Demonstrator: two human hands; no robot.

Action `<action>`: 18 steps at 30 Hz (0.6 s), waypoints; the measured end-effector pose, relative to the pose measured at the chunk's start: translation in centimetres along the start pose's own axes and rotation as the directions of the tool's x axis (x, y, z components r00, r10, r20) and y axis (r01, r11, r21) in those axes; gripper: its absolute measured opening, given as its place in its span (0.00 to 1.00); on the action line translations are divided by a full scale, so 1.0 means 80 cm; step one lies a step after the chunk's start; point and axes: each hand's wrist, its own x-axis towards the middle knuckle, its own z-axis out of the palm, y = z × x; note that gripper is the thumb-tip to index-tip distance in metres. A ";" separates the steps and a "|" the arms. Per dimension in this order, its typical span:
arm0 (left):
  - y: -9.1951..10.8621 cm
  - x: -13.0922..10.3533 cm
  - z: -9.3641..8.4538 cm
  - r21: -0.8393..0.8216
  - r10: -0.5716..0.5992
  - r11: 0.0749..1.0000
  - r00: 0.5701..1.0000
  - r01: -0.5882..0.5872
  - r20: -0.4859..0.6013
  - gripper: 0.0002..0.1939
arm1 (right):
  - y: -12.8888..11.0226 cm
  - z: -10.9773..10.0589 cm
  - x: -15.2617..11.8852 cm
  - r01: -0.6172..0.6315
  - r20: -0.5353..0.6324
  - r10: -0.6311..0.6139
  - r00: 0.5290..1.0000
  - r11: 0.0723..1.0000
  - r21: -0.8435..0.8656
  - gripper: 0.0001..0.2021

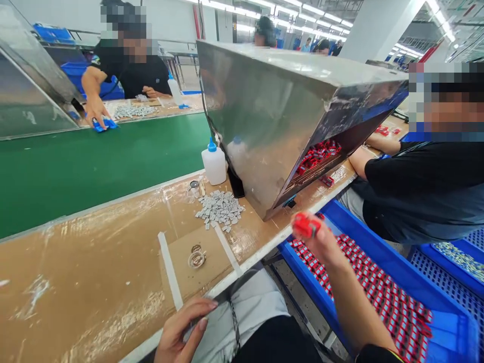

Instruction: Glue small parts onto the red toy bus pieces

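My right hand (pixel 324 241) is closed around small red plastic pieces (pixel 305 225), raised above the near end of a blue tray (pixel 378 247); how many it grips I cannot tell. Rows of similar red pieces (pixel 381 287) with pale blue-grey patches fill much of that tray. At the table's front edge, over my lap, my left hand (pixel 185 327) has thumb and fingers apart and holds nothing. Beyond it, a small round dish (pixel 197 259) of brownish stuff rests on a taped cardboard sheet (pixel 177 247). A pile of small grey flat pieces (pixel 221 207) lies behind the cardboard.
A large metal hood (pixel 264 121) stands on the table (pixel 94 272), with red pieces (pixel 319 155) heaped inside. Beside it is a white bottle with a blue cap (pixel 215 164). A green belt (pixel 113 166) runs behind. Co-workers sit across the belt and at right.
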 end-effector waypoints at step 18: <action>0.029 0.003 0.029 -0.135 -0.015 0.991 0.984 -0.009 -0.175 0.39 | 0.062 0.190 -0.066 0.205 0.403 -0.078 0.912 0.937 -0.283 0.21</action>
